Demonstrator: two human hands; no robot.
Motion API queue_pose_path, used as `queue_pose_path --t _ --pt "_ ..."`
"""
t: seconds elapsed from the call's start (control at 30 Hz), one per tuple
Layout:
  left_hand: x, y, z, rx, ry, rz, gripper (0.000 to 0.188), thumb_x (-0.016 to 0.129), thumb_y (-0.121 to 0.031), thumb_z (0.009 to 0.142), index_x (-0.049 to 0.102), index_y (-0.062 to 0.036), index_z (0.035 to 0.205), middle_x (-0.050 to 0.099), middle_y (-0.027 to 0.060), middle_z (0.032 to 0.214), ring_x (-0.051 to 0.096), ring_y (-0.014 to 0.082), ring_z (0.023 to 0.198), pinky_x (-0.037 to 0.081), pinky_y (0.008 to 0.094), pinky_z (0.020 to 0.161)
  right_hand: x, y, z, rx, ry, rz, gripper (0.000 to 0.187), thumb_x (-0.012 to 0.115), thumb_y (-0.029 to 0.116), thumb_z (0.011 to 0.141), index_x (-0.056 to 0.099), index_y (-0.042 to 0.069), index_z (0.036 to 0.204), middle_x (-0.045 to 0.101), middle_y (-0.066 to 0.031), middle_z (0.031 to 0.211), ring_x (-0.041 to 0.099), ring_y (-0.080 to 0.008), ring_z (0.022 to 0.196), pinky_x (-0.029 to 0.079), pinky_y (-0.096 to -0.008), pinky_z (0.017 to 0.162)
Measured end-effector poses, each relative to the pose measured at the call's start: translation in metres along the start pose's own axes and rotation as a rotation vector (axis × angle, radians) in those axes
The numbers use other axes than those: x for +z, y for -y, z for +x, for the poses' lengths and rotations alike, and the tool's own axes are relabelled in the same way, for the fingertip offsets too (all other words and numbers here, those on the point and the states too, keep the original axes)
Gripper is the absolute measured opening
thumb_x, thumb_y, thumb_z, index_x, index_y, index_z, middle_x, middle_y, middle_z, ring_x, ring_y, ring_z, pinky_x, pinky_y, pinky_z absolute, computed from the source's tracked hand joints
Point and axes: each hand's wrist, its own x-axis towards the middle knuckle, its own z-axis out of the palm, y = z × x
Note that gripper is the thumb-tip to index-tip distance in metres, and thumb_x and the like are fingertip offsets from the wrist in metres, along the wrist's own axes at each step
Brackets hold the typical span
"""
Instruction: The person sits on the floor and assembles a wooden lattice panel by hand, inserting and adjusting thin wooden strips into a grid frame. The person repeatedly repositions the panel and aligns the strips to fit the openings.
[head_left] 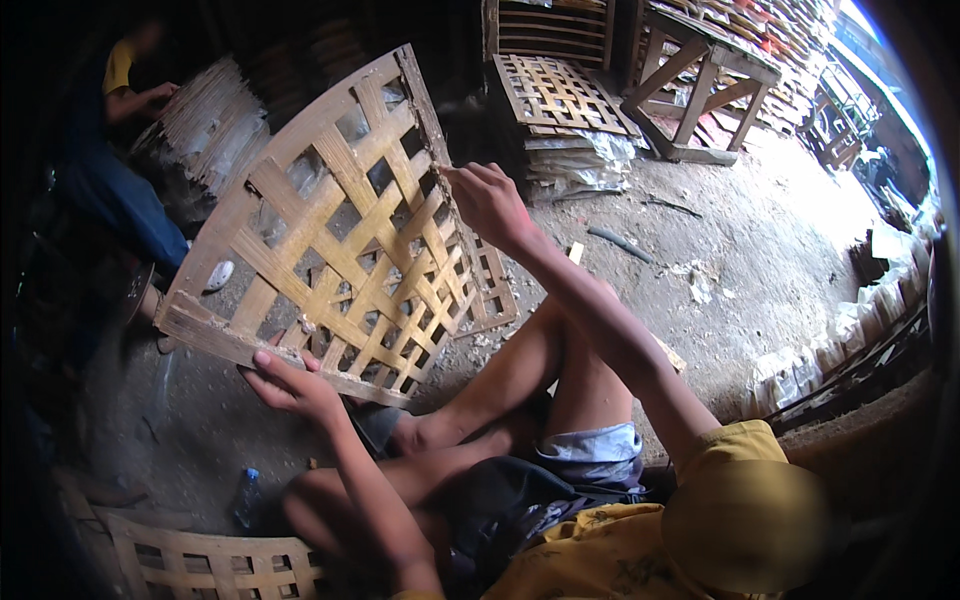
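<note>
A woven wooden lattice panel [340, 225] with flat border strips is held up at a slant over the floor in front of my crossed legs. My left hand [292, 384] grips its lower border, with the thumb on the near face and fingers partly behind. At the upper right edge, my right hand [488, 205] is closed with its fingertips pinched against the rough border strip. Whether a small piece also sits between those fingertips is hidden. Behind the held panel, a second lattice panel [492, 290] partly shows near the floor.
Another lattice panel [200, 565] lies at lower left, near a small bottle [248, 495]. A panel-topped stack [575, 165] and a wooden trestle [697, 95] stand at the back. A person [125, 170] works beside piled strips [215, 130]. A stick [620, 243] lies on the floor.
</note>
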Motion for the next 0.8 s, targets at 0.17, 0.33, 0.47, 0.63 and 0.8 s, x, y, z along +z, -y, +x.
queue_pose_path --t 0.17,0.33,0.47,0.63,0.8 --pt "-0.005 0.009 0.004 -0.014 0.019 -0.022 0.044 0.048 -0.038 0.111 0.051 0.0051 0.117 0.064 0.0133 0.098 0.046 0.0104 0.059 0.036 0.0221 0.046 0.012 0.0 -0.036 0.085 0.054 0.029 0.026 0.067 0.005 0.092 0.072 0.006 0.117 0.06 -0.008 0.08 0.059 -0.026 0.072 0.046 -0.0368 0.072" --pt "0.0 0.002 0.003 0.009 0.011 -0.011 0.042 0.048 -0.037 0.111 0.051 0.0052 0.112 0.062 0.0136 0.096 0.046 0.0107 0.058 0.036 0.0227 0.046 0.02 -0.006 -0.06 0.123 0.098 0.024 0.03 0.067 0.005 0.091 0.071 0.004 0.12 0.063 -0.0088 0.082 0.061 -0.0272 0.075 0.047 -0.0383 0.073" --pt "-0.006 0.007 0.005 0.01 0.025 0.033 0.042 0.047 -0.037 0.111 0.051 0.0056 0.109 0.061 0.0134 0.094 0.046 0.0111 0.057 0.037 0.0235 0.046 0.031 -0.007 -0.089 0.114 0.062 0.066 0.028 0.067 0.003 0.091 0.072 0.004 0.118 0.064 -0.0104 0.08 0.061 -0.0302 0.071 0.05 -0.0387 0.071" --pt "-0.003 0.01 0.004 0.004 0.01 0.026 0.043 0.046 -0.036 0.112 0.051 0.0062 0.109 0.061 0.0127 0.092 0.046 0.0113 0.056 0.037 0.0239 0.045 0.039 -0.019 -0.151 0.286 0.22 0.133 0.026 0.066 0.003 0.091 0.073 0.004 0.116 0.073 -0.0166 0.097 0.07 -0.0389 0.083 0.057 -0.0466 0.076" --pt "-0.005 0.008 0.008 0.005 0.014 0.034 0.039 0.048 -0.034 0.111 0.051 0.0054 0.113 0.065 0.0141 0.088 0.049 0.0101 0.055 0.037 0.0223 0.046 0.048 -0.021 -0.173 0.5 0.62 -0.002 0.025 0.056 0.011 0.095 0.073 0.007 0.113 0.071 -0.0242 0.091 0.071 -0.0427 0.084 0.058 -0.0485 0.075"
